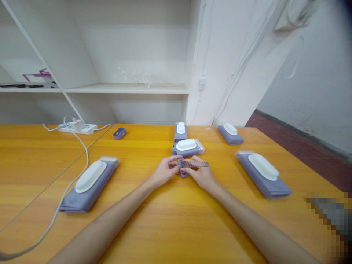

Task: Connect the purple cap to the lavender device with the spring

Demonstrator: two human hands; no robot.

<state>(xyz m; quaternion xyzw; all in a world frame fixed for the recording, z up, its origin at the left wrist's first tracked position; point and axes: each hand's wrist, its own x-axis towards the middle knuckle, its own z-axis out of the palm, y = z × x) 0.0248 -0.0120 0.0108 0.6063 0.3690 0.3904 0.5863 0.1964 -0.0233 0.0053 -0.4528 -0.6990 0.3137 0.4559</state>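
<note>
My left hand [165, 169] is closed on a small purple-grey plastic piece [184, 173] above the middle of the table. From the other side my right hand [202, 176] pinches a coil spring [195, 164], which lies across its fingers with one end against the plastic piece. Whether the spring is hooked into the piece I cannot tell. Just beyond my fingers sits a purple-grey case [178, 151] with a white oval bristled-looking top [187, 144] and a clear end.
Similar cases lie around: one at left [95, 200], one at right [271, 190], two along the back edge [180, 137] [233, 140]. A purple ring-shaped part [120, 133] sits at back left. A white cable [85, 157] runs from a power strip [86, 128] across the table's left side.
</note>
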